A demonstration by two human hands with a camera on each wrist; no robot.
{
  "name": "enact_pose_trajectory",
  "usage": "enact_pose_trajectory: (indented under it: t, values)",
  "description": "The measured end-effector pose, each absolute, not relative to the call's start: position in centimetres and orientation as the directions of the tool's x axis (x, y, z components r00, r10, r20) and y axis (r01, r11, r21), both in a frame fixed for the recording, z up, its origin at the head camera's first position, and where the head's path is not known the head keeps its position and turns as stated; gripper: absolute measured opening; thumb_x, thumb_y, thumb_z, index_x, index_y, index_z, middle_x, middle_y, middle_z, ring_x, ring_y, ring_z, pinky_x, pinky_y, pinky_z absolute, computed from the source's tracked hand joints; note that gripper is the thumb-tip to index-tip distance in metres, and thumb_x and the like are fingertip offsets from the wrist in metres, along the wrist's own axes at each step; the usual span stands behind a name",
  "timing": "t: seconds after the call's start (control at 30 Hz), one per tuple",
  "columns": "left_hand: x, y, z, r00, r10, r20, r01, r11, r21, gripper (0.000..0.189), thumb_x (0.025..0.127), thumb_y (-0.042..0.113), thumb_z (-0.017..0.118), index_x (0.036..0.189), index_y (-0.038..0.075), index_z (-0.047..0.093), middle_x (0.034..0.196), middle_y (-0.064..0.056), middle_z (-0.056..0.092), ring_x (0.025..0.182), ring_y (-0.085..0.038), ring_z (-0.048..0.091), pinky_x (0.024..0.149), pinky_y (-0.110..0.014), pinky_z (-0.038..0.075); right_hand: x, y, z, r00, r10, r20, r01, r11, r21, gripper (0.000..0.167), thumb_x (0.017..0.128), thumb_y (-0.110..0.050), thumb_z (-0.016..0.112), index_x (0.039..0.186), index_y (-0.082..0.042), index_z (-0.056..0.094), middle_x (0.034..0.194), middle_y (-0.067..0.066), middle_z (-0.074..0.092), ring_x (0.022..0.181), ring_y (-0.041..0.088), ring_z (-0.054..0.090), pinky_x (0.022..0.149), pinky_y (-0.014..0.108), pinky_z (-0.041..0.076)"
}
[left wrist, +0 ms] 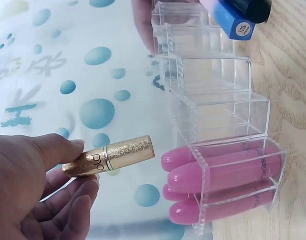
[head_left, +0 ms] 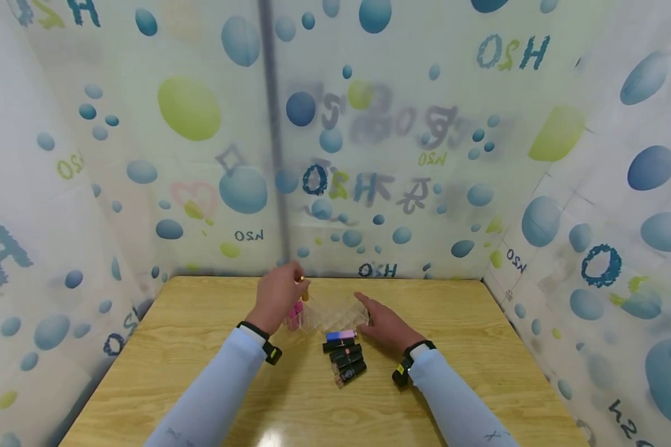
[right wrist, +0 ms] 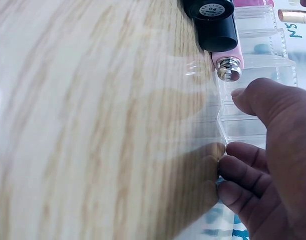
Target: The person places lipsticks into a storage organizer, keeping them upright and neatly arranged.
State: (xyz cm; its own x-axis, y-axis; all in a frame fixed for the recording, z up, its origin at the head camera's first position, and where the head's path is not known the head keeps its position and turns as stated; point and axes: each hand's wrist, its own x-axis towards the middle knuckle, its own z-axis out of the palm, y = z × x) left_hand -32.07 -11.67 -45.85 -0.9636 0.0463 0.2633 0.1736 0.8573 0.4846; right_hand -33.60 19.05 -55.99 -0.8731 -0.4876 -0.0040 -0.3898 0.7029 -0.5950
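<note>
My left hand [head_left: 279,295] pinches a gold lipstick tube [left wrist: 124,154] between thumb and fingers, tilted in the air by the left end of a clear stepped lipstick organizer [head_left: 335,318]. In the left wrist view, several pink lipstick tubes [left wrist: 222,175] stand in the organizer's end compartment, and the compartments beside it show no tubes. My right hand [head_left: 390,326] holds the organizer's other end. In the right wrist view its thumb lies along the front and its curled fingers sit low against the end, close to the table.
In front of the organizer lies a blue-and-pink tube [head_left: 341,335], with several black lipstick tubes [head_left: 346,359] in a row toward me. All rest on a wood-grain table [head_left: 201,347]. Patterned curtains [head_left: 369,205] hang behind the table and along both sides.
</note>
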Motion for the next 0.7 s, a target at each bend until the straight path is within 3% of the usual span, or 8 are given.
enact_pose_trajectory:
  t: [0.13,0.7]
  values:
    - [-32.4,-11.4,-45.6,-0.97,0.056,0.238,0.166,0.867,0.471,0.02,0.103,0.029,0.082,0.106,0.013,0.071,0.095,-0.003,0.073,0.079,-0.022,0.064,0.078,-0.043,0.058,-33.6,19.0,-56.0,-0.87,-0.493,0.0,-0.396,0.699,-0.595,0.082,0.11,-0.029,0.072,0.177,-0.026,0.024,0.177,0.005,0.037,0.161,0.031,0.038,0.127,0.056,0.036]
    - [-33.5,-10.9,-49.0,-0.965,0.113,0.238,0.199,0.904,0.377,0.023,0.098,0.031,0.088,0.096,0.016,0.07,0.087,0.002,0.069,0.077,-0.019,0.065,0.072,-0.043,0.057,-33.7,19.1,-56.2,-0.87,-0.494,-0.004,-0.393,0.697,-0.6,0.083,0.11,-0.029,0.071,0.178,-0.024,0.023,0.178,0.004,0.035,0.162,0.03,0.038,0.127,0.056,0.036]
